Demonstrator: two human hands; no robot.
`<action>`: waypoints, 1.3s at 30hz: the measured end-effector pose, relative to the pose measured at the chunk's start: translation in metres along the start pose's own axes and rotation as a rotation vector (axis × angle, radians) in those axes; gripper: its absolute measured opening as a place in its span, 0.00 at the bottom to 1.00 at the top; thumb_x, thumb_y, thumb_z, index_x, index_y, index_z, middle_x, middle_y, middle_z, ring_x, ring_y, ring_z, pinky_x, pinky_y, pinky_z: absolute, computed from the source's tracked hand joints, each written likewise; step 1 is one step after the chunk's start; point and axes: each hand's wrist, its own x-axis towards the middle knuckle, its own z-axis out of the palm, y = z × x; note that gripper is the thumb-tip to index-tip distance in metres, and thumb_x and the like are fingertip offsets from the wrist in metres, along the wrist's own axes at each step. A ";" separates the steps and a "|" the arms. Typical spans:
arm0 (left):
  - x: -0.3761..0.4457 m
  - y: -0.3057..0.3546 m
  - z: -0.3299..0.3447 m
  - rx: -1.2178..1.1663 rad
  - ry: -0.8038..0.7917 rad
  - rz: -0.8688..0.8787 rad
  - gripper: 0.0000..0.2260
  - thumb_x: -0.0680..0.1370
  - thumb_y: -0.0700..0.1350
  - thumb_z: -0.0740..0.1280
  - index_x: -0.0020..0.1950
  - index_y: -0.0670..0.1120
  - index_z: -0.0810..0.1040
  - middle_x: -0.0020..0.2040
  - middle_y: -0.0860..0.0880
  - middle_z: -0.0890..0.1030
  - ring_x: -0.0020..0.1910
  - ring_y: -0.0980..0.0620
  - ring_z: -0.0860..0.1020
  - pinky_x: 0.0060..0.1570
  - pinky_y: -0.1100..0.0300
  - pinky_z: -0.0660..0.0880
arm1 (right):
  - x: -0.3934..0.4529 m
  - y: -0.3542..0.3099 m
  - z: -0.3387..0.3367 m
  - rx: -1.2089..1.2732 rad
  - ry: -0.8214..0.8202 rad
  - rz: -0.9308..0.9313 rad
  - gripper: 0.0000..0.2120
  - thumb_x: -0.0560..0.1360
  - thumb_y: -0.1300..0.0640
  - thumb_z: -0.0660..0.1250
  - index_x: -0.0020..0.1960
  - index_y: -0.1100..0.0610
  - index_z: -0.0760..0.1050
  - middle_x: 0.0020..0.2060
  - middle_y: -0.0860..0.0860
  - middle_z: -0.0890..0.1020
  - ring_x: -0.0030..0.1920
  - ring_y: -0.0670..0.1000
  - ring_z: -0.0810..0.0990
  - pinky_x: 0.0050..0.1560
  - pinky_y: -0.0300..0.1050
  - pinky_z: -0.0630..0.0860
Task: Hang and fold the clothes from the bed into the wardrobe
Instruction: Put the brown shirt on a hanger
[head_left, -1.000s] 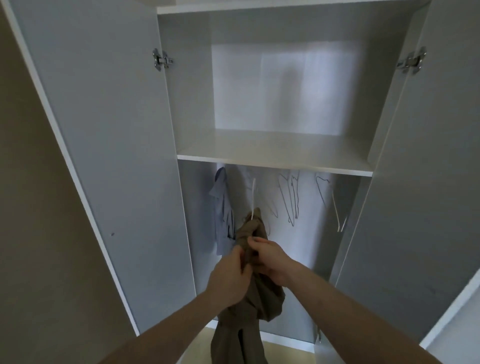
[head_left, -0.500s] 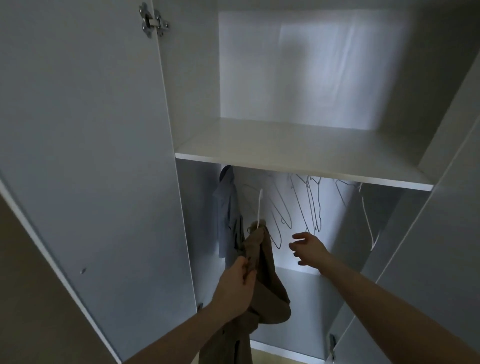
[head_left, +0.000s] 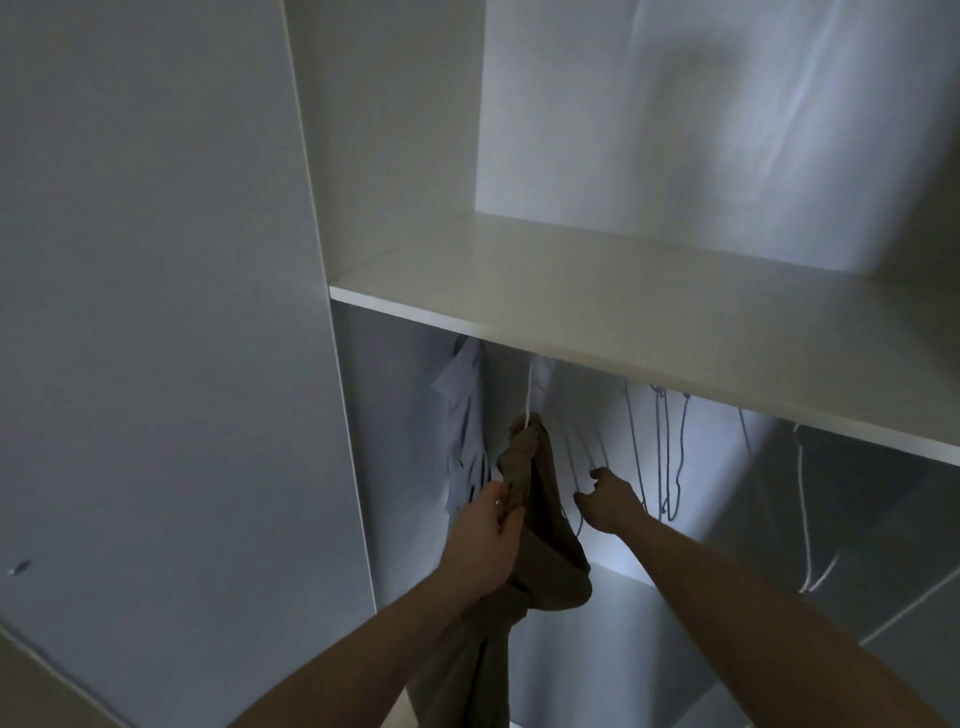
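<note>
The left hand (head_left: 485, 540) grips the brown garment (head_left: 540, 525), which hangs on a white hanger (head_left: 530, 395) under the wardrobe shelf (head_left: 597, 312), right of a blue shirt (head_left: 465, 415). The right hand (head_left: 608, 501), fingers curled, touches the empty wire hangers (head_left: 665, 457); whether it grasps one cannot be told.

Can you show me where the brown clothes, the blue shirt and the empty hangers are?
Brown garment (head_left: 545, 525), head view: its bunched upper folds.
Blue shirt (head_left: 462, 415), head view: its hanging front.
Empty wire hangers (head_left: 662, 457), head view: a hanging wire loop.
</note>
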 end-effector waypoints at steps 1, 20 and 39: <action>0.009 -0.001 0.005 0.012 0.011 -0.015 0.05 0.86 0.49 0.59 0.57 0.50 0.73 0.48 0.53 0.80 0.46 0.57 0.79 0.46 0.70 0.73 | 0.011 0.003 0.002 -0.001 -0.010 0.001 0.32 0.81 0.54 0.68 0.79 0.62 0.59 0.71 0.62 0.73 0.67 0.60 0.77 0.64 0.47 0.74; 0.123 -0.065 0.016 0.100 0.174 0.102 0.04 0.85 0.47 0.60 0.51 0.49 0.70 0.40 0.50 0.77 0.38 0.54 0.76 0.35 0.65 0.68 | 0.113 0.012 0.047 -0.078 0.057 0.036 0.28 0.82 0.54 0.65 0.78 0.63 0.61 0.68 0.62 0.75 0.66 0.61 0.77 0.60 0.47 0.74; 0.215 -0.074 -0.005 0.176 0.246 0.279 0.10 0.85 0.45 0.59 0.63 0.42 0.72 0.39 0.49 0.76 0.36 0.51 0.76 0.39 0.57 0.76 | 0.108 0.027 0.054 0.082 0.551 -0.001 0.13 0.82 0.53 0.64 0.44 0.58 0.81 0.25 0.48 0.78 0.29 0.43 0.75 0.31 0.34 0.63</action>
